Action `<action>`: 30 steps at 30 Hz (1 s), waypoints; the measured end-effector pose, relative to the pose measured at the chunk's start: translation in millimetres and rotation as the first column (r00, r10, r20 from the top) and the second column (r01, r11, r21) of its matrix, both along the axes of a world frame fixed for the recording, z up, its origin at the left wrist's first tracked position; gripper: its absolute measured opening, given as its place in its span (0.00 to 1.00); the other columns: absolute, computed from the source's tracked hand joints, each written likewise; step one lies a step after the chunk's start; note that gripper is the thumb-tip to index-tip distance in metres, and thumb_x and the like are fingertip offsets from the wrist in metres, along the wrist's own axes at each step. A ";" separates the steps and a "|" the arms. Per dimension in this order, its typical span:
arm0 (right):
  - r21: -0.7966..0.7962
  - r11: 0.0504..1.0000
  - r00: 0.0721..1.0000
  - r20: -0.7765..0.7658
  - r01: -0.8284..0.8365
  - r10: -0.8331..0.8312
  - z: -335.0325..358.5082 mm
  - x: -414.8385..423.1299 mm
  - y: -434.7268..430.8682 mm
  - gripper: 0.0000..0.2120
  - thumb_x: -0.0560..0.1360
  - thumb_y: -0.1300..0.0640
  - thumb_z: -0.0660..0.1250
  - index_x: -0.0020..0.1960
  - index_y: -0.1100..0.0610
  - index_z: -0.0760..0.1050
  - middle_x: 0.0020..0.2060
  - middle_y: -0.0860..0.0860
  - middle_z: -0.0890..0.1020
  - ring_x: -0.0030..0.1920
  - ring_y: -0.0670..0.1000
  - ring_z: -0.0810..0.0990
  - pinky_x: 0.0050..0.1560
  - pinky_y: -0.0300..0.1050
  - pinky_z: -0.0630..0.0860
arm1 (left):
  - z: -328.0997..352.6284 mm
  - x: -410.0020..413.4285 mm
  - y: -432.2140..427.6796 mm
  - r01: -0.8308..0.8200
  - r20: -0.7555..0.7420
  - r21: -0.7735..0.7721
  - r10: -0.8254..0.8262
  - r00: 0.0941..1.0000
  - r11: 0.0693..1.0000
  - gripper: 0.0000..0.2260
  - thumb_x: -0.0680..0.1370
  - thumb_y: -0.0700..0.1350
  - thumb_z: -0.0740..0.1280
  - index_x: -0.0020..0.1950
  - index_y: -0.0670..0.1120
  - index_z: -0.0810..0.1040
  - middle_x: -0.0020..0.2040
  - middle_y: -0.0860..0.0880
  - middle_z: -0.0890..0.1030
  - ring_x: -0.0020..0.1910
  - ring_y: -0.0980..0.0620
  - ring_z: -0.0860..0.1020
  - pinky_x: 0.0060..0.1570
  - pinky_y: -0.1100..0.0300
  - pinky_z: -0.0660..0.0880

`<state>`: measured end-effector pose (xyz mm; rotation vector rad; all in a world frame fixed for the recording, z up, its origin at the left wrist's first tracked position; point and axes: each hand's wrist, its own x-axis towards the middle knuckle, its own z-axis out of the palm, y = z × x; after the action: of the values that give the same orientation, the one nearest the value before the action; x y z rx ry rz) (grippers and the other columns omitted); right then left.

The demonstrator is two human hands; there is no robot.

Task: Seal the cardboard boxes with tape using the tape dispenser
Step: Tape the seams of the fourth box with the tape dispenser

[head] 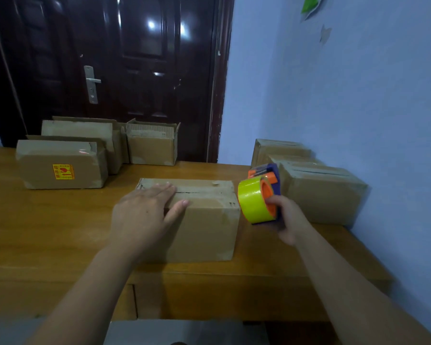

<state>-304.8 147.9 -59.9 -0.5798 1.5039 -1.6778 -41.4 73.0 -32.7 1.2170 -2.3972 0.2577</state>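
A closed cardboard box point(204, 225) stands in the middle of the wooden table point(47, 235), its top flaps meeting in a dark seam. My left hand point(142, 210) rests flat on the box's left top corner, fingers straight, thumb over the front edge. Just right of the box, my right hand point(288, 220) grips the handle of a purple and orange tape dispenser point(261, 195) with a yellow-green tape roll. The dispenser is in the air beside the box's right top edge, not touching it.
A box with a yellow sticker point(60, 165) and two more boxes point(152, 143) sit at the back left. Stacked boxes point(321, 192) stand at the right against the blue wall point(358, 95). A dark door point(125, 58) is behind the table.
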 end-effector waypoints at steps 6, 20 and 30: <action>-0.255 0.967 0.981 0.191 0.032 0.017 34.4 -3.4 0.0 0.13 0.73 0.60 0.65 0.57 0.57 0.77 0.40 0.52 0.83 0.38 0.50 0.82 0.39 0.43 0.78 | 0.8 -25.5 -11.9 0.052 0.005 -0.022 -0.052 0.999 0.998 0.33 0.75 0.67 0.39 0.72 0.55 0.65 0.71 0.56 0.69 0.67 0.55 0.70 0.58 0.59 0.71; -0.285 0.958 0.845 -0.518 -0.024 -0.133 77.0 0.9 -26.9 0.22 0.75 0.65 0.66 0.66 0.52 0.68 0.52 0.53 0.79 0.53 0.55 0.79 0.58 0.55 0.76 | 3.7 -70.1 -32.6 0.317 -0.083 0.032 -0.313 0.946 0.948 0.20 0.82 0.54 0.48 0.64 0.50 0.76 0.59 0.51 0.79 0.57 0.54 0.75 0.54 0.61 0.70; -0.079 0.975 0.564 -0.824 -0.208 0.054 79.2 13.9 -34.5 0.28 0.74 0.66 0.67 0.67 0.46 0.62 0.51 0.45 0.77 0.44 0.49 0.79 0.39 0.40 0.73 | 34.2 -76.6 -12.0 0.589 -0.808 0.365 -0.068 0.585 0.721 0.32 0.77 0.48 0.68 0.77 0.47 0.56 0.67 0.53 0.73 0.66 0.56 0.70 0.62 0.61 0.70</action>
<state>-290.9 113.4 19.3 -1.7215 1.8643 -1.4664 -118.0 61.1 1.4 0.7592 -1.8750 -1.0562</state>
